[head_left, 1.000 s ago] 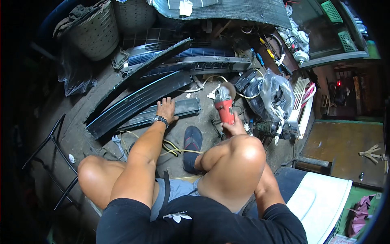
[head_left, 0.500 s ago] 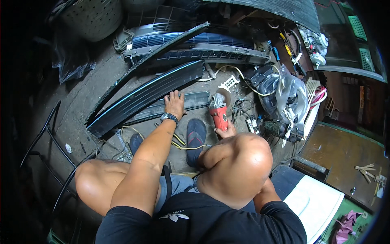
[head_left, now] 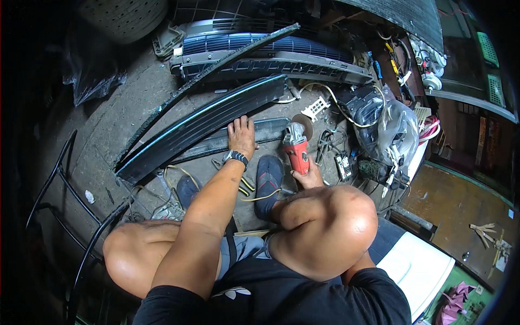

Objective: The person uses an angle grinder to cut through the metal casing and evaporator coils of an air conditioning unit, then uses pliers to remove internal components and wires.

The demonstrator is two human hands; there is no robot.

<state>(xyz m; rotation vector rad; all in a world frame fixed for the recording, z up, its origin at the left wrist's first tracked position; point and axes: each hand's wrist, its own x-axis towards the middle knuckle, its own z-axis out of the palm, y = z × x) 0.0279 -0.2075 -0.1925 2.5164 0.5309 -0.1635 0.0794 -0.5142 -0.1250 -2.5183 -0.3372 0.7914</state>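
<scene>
My right hand (head_left: 310, 174) is closed around the red body of an angle grinder (head_left: 296, 156). The grinder's metal head points away from me, and its brown disc (head_left: 305, 125) stands beside the right end of a narrow dark panel (head_left: 271, 130). My left hand (head_left: 242, 136), with a watch on the wrist, lies with fingers stretched out across that narrow panel. Its fingertips reach the near edge of a wide black ribbed panel (head_left: 200, 129). Beyond both panels a long, thin black strip (head_left: 179, 96) with a rough edge lies slantwise.
A long appliance casing (head_left: 265, 62) lies at the back. To the right are a white slotted piece (head_left: 316, 109), tangled cables, a power strip (head_left: 343, 167) and a clear plastic bag (head_left: 398, 130). A black tubular metal frame (head_left: 59, 173) stands left. My feet are near the panels.
The view has shifted slightly, so the scene sits a little farther right. My left hand stays on the panels, and my right hand keeps hold of the grinder.
</scene>
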